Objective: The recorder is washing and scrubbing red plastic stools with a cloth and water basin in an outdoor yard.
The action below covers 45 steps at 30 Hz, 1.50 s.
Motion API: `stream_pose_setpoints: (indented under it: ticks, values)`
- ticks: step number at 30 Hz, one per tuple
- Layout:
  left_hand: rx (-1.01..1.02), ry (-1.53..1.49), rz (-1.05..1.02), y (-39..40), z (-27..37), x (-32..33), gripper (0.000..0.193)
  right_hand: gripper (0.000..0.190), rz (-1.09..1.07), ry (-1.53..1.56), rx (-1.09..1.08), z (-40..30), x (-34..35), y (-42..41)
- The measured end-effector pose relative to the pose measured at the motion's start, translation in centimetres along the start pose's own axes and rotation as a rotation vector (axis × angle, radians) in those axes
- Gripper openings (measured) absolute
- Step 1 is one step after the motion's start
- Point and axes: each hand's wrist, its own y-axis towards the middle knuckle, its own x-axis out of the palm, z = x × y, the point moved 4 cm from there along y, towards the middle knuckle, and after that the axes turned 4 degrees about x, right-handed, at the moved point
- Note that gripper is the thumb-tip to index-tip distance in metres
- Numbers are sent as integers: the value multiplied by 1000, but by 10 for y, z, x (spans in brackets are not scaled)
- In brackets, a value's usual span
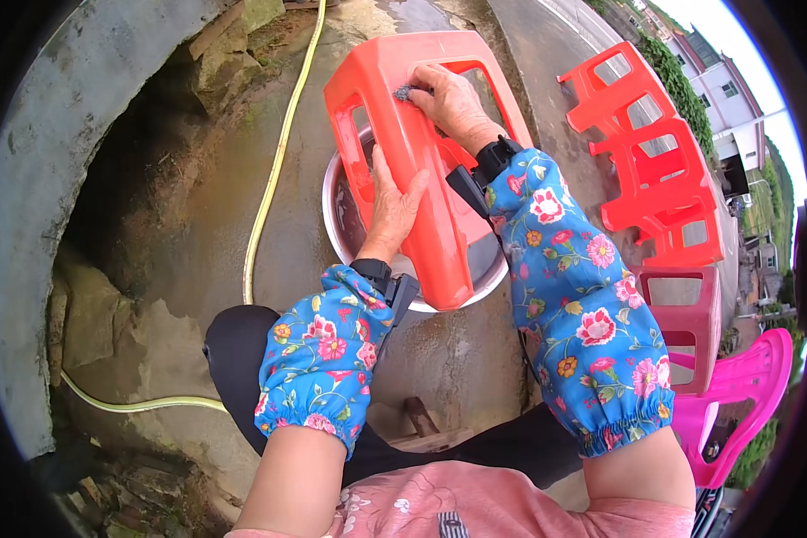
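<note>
A red plastic stool (437, 222) lies tilted on its side over a wide metal basin (331, 202) that holds some water. My left hand (393, 205) grips one of its legs, fingers along one side and thumb on the other. Pinched in my right hand (452, 101) is a small grey scouring pad (402, 93), pressed against the stool near its seat end. The stool hides much of the basin. Both forearms wear blue floral sleeve covers, with black straps at the wrists.
A yellow hose (269, 188) runs along the wet concrete ground (222, 228) to my left, beside a concrete slab edge (60, 101) with stones. Several red stools (652, 161) stand at the right, with a darker stool (703, 323) and a pink plastic chair (746, 383) nearer me.
</note>
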Motion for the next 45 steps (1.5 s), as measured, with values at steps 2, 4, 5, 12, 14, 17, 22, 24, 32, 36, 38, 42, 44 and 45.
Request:
stream_pose_setpoints:
  ticks: [2, 4, 5, 12, 14, 17, 22, 24, 32, 36, 38, 42, 44, 45]
  values:
    - [-72, -68, -18, 4, 1, -7, 90, 17, -82, -3, -22, 8, -4, -38]
    - [-141, -107, -12, 2, 3, -9, 79, 16, -137, 15, -57, 7, -7, -91]
    - [-148, -107, -19, 2, 3, -8, 79, 15, -153, 48, -80, 8, -8, -118]
    - [-69, -140, 46, 4, 2, -8, 81, 15, -326, -105, -167, -2, -18, -205]
    - [-59, -135, 48, 6, -5, -11, 82, 14, -268, -89, -143, -6, -18, -181]
    - [-106, -127, 48, 1, 6, -8, 82, 12, -33, -74, -107, -1, -5, -119]
    - [-231, 153, 309, -33, -16, -5, 84, 16, -16, -152, -81, 1, 4, -78]
    - [-400, 171, 543, -80, -52, 1, 78, 16, -12, -111, -117, -3, 3, -80]
    - [-626, -937, 75, -148, -46, 37, 57, 13, -121, -28, -96, -12, -9, -182]
    - [-564, -896, 50, -132, -25, 22, 51, 14, -225, -7, -133, -39, -41, -239]
    - [-572, -851, 88, -124, -12, 16, 49, 14, -240, 9, -149, -48, -48, -233]
    - [-579, -794, 93, -111, 3, 4, 50, 16, -293, -130, -229, -58, -48, -163]
    - [-577, -811, 88, -106, 13, 1, 50, 18, -286, -187, -168, -58, -43, -112]
    - [-585, -825, 62, -101, 20, 4, 50, 20, -270, -235, -117, -60, -48, -88]
